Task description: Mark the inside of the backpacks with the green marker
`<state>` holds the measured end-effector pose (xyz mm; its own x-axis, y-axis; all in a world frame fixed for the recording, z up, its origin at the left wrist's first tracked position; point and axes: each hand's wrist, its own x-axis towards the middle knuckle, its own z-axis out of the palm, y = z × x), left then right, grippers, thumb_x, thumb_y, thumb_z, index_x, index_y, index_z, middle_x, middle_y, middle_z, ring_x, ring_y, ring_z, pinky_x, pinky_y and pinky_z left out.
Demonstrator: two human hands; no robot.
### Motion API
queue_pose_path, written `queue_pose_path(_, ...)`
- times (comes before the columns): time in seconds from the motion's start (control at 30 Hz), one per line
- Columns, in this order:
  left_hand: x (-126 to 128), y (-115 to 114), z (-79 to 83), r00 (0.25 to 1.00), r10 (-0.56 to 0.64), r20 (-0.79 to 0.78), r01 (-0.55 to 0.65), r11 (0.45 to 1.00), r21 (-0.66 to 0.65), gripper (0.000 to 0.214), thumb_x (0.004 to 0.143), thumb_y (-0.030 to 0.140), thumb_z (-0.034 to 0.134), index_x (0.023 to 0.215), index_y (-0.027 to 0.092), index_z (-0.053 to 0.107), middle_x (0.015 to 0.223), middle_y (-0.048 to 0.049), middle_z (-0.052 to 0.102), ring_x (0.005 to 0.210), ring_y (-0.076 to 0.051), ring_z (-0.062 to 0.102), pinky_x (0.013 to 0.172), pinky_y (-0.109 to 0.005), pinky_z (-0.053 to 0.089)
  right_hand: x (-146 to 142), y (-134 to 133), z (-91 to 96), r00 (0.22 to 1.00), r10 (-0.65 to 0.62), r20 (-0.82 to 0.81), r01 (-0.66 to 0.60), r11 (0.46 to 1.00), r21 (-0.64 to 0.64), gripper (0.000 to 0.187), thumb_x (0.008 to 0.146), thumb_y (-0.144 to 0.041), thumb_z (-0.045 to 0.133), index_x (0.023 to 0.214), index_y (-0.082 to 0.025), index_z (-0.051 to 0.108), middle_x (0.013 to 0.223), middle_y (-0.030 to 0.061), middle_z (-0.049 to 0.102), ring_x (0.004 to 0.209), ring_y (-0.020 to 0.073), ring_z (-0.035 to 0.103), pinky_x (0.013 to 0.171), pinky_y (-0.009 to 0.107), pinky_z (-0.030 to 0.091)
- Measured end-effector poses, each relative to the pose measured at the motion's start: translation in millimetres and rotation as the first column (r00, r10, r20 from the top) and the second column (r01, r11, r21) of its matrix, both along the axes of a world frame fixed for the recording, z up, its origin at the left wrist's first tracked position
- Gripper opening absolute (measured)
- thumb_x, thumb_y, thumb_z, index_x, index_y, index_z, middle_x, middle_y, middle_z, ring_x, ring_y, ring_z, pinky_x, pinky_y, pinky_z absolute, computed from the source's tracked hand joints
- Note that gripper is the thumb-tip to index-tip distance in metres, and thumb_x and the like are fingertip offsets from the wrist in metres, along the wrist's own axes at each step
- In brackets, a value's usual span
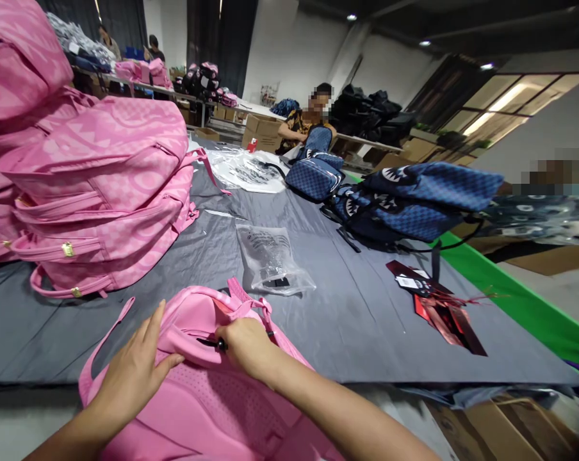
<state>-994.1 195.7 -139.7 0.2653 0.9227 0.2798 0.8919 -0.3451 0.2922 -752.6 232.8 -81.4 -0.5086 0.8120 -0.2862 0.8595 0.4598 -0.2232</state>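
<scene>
Touching curved, dimpled pink backpack [207, 397]

A single head-worn camera is looking forward and down from just above the near side of the nearest pink backpack [207, 410], which is filling the lower middle at close range. Beyond that backpack, the view is taking in the grey surface [357, 320] and, well past it, the white back wall [275, 45] and ceiling lights [351, 17], whose row is running aslant.

Stacked backpacks [121, 186], cardboard boxes [262, 133] and a broad worktable [347, 326] suggest a bag workshop.
</scene>
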Motion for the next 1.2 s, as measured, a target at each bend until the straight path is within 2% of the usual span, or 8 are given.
queue_pose_path(0.1, -3, 3, -7.8, 1.000, -0.008, -0.003, 0.008, 0.999, -0.049, 0.086, 0.097, 0.037, 0.054, 0.160, 0.028, -0.003, 0.141, -0.0157, 0.057, 0.119, -0.032, 0.066, 0.085, -0.039, 0.060, -2, -3, -4.4, 0.999, -0.049, -0.006, 0.049, 0.998, -0.026, 0.033, 0.082, -0.014, 0.062, 0.108, -0.026, 0.078, 0.090, 0.0069, 0.079, 0.081, 0.0223, 0.072, 0.065, 0.030, 0.039)
queue_pose_path(0.23, -3, 5, -14.8, 1.000, -0.025, 0.008, 0.025, 0.998, 0.063, 0.083, 0.096, 0.038, 0.056, 0.161, 0.025, 0.007, 0.136, -0.0137, 0.061, 0.116, -0.029, 0.068, 0.084, -0.035, 0.060, -4, -7, -6.7, 0.992, -0.124, -0.028, 0.123, 0.992, -0.041, 0.031, 0.085, -0.017, 0.060, 0.108, -0.026, 0.077, 0.096, 0.0050, 0.079, 0.088, 0.0225, 0.073, 0.068, 0.029, 0.043)
queue_pose_path(0.37, -4, 10, -18.8, 0.999, -0.051, -0.005, 0.051, 0.991, 0.127, 0.082, 0.095, 0.042, 0.059, 0.160, 0.019, 0.015, 0.134, -0.0149, 0.063, 0.113, -0.029, 0.070, 0.081, -0.034, 0.060, -13, 2, 0.2, 0.997, 0.028, 0.071, -0.024, 0.998, -0.056, 0.029, 0.090, -0.017, 0.056, 0.110, -0.024, 0.076, 0.094, 0.0069, 0.078, 0.087, 0.0238, 0.073, 0.066, 0.030, 0.043)
queue_pose_path(0.5, -5, 9, -8.9, 0.998, -0.056, -0.027, 0.059, 0.993, 0.098, 0.078, 0.094, 0.044, 0.060, 0.157, 0.017, 0.023, 0.131, -0.0161, 0.064, 0.109, -0.030, 0.071, 0.079, -0.034, 0.059, -22, 5, 10.3, 0.981, 0.134, 0.140, -0.122, 0.988, -0.089, 0.026, 0.094, -0.015, 0.054, 0.108, -0.022, 0.075, 0.096, 0.0077, 0.078, 0.087, 0.0221, 0.073, 0.067, 0.028, 0.045)
queue_pose_path(0.67, -4, 5, 6.1, 1.000, -0.021, 0.001, 0.021, 1.000, 0.011, 0.091, 0.081, 0.046, 0.078, 0.153, 0.014, 0.032, 0.134, -0.0174, 0.064, 0.112, -0.031, 0.069, 0.088, -0.033, 0.057, -13, -6, 4.9, 0.987, 0.062, 0.149, -0.058, 0.998, -0.035, 0.024, 0.096, -0.012, 0.051, 0.101, -0.013, 0.074, 0.090, 0.0145, 0.076, 0.083, 0.0266, 0.072, 0.068, 0.033, 0.042)
queue_pose_path(0.83, -3, 6, 7.6, 0.995, -0.100, 0.017, 0.099, 0.992, 0.083, 0.096, 0.078, 0.041, 0.081, 0.154, 0.014, 0.029, 0.135, -0.0186, 0.064, 0.116, -0.031, 0.068, 0.091, -0.034, 0.057, -17, -10, -1.4, 0.996, 0.008, -0.089, -0.001, 0.997, 0.081, 0.032, 0.095, -0.021, 0.059, 0.127, -0.018, 0.062, 0.091, 0.0061, 0.076, 0.077, 0.0187, 0.068, 0.059, 0.028, 0.032)
queue_pose_path(1.03, -10, 5, 7.5, 0.989, -0.128, 0.075, 0.124, 0.990, 0.062, 0.086, 0.086, 0.035, 0.073, 0.156, 0.016, 0.026, 0.138, -0.0173, 0.062, 0.122, -0.030, 0.065, 0.097, -0.034, 0.056, -62, 9, -3.4, 0.984, 0.074, -0.163, -0.061, 0.994, 0.087, 0.023, 0.097, -0.034, 0.058, 0.093, -0.015, 0.072, 0.078, 0.0065, 0.072, 0.066, 0.0160, 0.058, 0.057, 0.032, 0.020)
queue_pose_path(1.2, -20, 3, 5.7, 0.992, -0.102, 0.069, 0.100, 0.995, 0.024, 0.081, 0.090, 0.043, 0.066, 0.158, 0.021, 0.027, 0.145, -0.0142, 0.057, 0.125, -0.031, 0.063, 0.099, -0.035, 0.055, -62, 16, 12.3, 0.954, 0.216, -0.208, -0.199, 0.975, 0.098, 0.021, 0.097, -0.034, 0.061, 0.098, -0.016, 0.071, 0.084, 0.0046, 0.072, 0.069, 0.0154, 0.056, 0.056, 0.031, 0.020)
